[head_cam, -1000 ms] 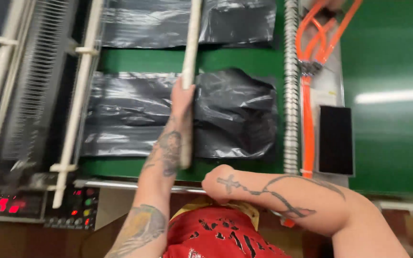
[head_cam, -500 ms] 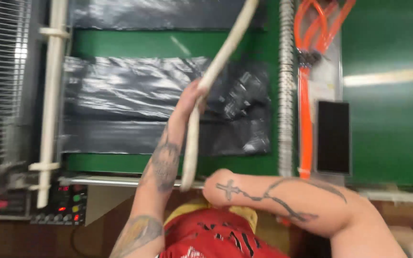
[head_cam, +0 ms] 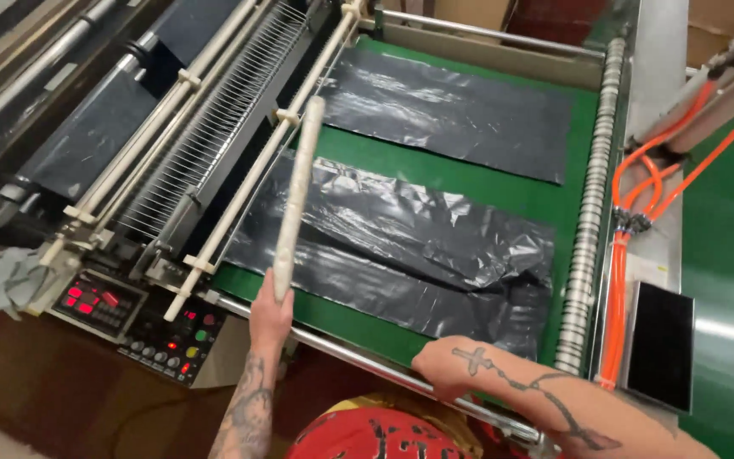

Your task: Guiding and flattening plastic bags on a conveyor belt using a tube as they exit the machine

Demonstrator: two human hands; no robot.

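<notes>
While the left hand (head_cam: pixel 270 308) grips the near end of a long pale stick (head_cam: pixel 296 191), closed tight around it, the stick rises away from the person and leans over the left edge of the green conveyor belt (head_cam: pixel 584 123). It stands clear of the plastic, its far tip level with the white guide rails (head_cam: pixel 239 183) that run along that left side, so the hold looks like one for sweeping or pressing rather than for lifting.

On the belt lie two black plastic sheets. Nearest the person, the crumpled black sheet (head_cam: pixel 401 255) spreads from the belt's left edge almost to the ribbed roller (head_cam: pixel 588 212) on the right; it is creased and folded over itself along its near edge. Farther up, the flat black sheet (head_cam: pixel 452 110) lies smooth, well apart from the first, green showing between them.

Over at the near edge, the right hand (head_cam: pixel 442 372) rests on the metal front rail (head_cam: pixel 358 361), fingers curled down out of sight, so whether it clasps the rail cannot be told; it holds nothing else. Orange hoses (head_cam: pixel 626 280) run down the right side beyond the roller, and a red-lit control panel (head_cam: pixel 125 310) sits at the near left corner.
</notes>
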